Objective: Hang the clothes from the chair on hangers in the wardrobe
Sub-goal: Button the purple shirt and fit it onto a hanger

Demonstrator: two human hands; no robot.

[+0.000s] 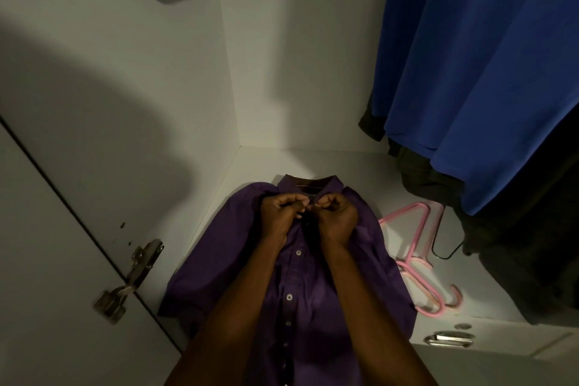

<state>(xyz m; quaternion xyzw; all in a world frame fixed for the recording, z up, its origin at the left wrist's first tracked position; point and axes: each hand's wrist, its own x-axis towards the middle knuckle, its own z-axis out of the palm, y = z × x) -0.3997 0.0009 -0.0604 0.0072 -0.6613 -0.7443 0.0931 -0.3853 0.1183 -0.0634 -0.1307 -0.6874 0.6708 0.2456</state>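
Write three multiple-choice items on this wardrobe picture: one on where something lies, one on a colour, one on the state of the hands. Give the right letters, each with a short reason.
1. Where do the pink hangers lie?
A. On the wardrobe floor, to the right of the purple shirt
B. On top of the purple shirt's collar
C. On the rail above

2. What colour is the large garment hanging at the right?
A. Red
B. Blue
C. Yellow

3. What are the left hand and right hand doing?
A. Resting flat and open on the shelf
B. Holding a pink hanger each
C. Pinching the purple shirt just below its collar

Answers: 1 A, the hangers lie flat on the white floor beside the shirt. 2 B, the cloth is plainly blue. 3 C, both hands' fingers are curled on the placket near the top button.
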